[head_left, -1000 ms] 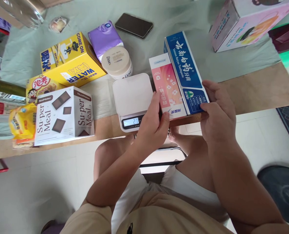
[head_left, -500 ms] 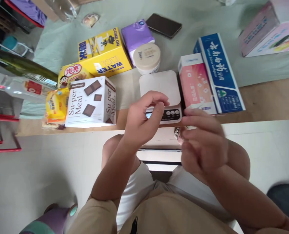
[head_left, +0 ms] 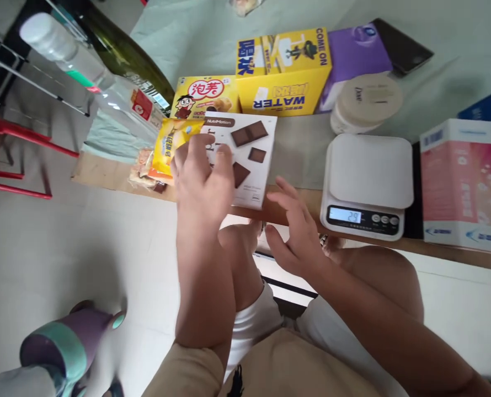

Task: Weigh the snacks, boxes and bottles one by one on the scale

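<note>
My left hand [head_left: 202, 176] is over the left part of a white box with chocolate pieces printed on it [head_left: 251, 165] and the edge of a yellow snack packet [head_left: 173, 146]. Its fingers are bent and its thumb stands apart; nothing shows clasped between them, though contact is hard to judge. My right hand [head_left: 293, 234] hovers at the table edge between the white box and a kitchen scale [head_left: 369, 171], fingers spread and holding nothing. The scale's bare platform is white, and its lit display seems to read 29.
Behind the white box stand a yellow snack box [head_left: 206, 91], a yellow WATER box [head_left: 284, 82], a purple pack [head_left: 355, 52] and a round lidded jar [head_left: 367, 102]. A clear bottle [head_left: 105, 82] and a green bottle [head_left: 133, 55] lean left. A pink box [head_left: 463, 182] borders the scale.
The view has swung left. My left hand has gone from the scale to the white box and yellow packet. My right hand has moved left, its fingers now spread.
</note>
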Tool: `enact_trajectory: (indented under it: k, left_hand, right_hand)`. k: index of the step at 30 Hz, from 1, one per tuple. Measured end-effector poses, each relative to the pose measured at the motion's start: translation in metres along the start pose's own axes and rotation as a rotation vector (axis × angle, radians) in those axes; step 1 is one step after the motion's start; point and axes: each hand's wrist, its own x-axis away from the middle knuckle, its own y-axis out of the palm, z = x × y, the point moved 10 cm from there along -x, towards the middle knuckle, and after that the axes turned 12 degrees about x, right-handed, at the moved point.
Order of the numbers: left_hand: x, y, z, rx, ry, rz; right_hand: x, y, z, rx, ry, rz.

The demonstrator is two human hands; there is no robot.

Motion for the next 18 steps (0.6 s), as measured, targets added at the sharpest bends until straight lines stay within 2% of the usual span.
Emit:
enact_trajectory:
  k: [2,4,9,11,14,18]
  left_hand:
    - [0.005,-0.005,0.004,-0.064,-0.103,0.024]
    - [0.010,-0.007,0.010,-0.079,-0.125,0.007]
    - [0.017,-0.008,0.010,0.043,0.034,-0.133]
    - [0.020,-0.008,0.010,0.076,0.054,-0.149]
    - [0.022,-0.009,0.013,-0.017,-0.039,-0.102]
    - [0.022,-0.005,0.024,-0.154,-0.131,-0.128]
  right_hand:
    - [-0.001,0.012,0.000,-0.009,0.028,-0.030]
    - [-0.003,0.021,0.001,-0.019,0.046,-0.043]
    - [-0.004,0.029,0.008,-0.076,0.090,-0.054]
    - [-0.003,0.033,0.011,-0.117,0.117,-0.097]
    - [0.000,0.038,0.015,-0.148,0.162,-0.153]
    - [0.001,0.037,0.015,-0.109,0.168,-0.152]
